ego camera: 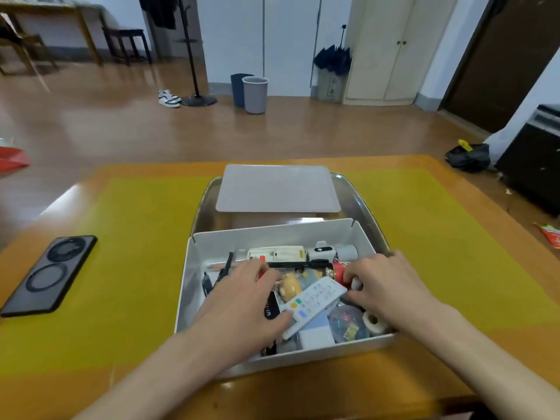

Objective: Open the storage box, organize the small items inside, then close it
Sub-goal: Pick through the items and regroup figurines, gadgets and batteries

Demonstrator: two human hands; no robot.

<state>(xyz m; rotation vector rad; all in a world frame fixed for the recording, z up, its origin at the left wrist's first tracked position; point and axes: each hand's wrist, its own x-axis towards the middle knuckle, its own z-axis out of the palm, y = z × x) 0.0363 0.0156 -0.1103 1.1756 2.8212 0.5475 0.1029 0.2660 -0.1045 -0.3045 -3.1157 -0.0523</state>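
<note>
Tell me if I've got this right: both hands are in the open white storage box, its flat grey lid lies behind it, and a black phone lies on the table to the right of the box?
Nearly. The head view shows the black phone lying left of the white storage box, not right. The rest holds: left hand and right hand are inside, the flat grey lid behind.

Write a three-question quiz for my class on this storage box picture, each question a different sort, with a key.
1. True or false: the lid is on the box.
2. Which lies on the table left of the box: A) phone B) remote C) tape?
3. Fill in: both hands reach into the ____.

Key
1. False; the lid lies behind the box, on the tray.
2. A; the phone.
3. Box; the left hand and right hand flank the remote.
</note>
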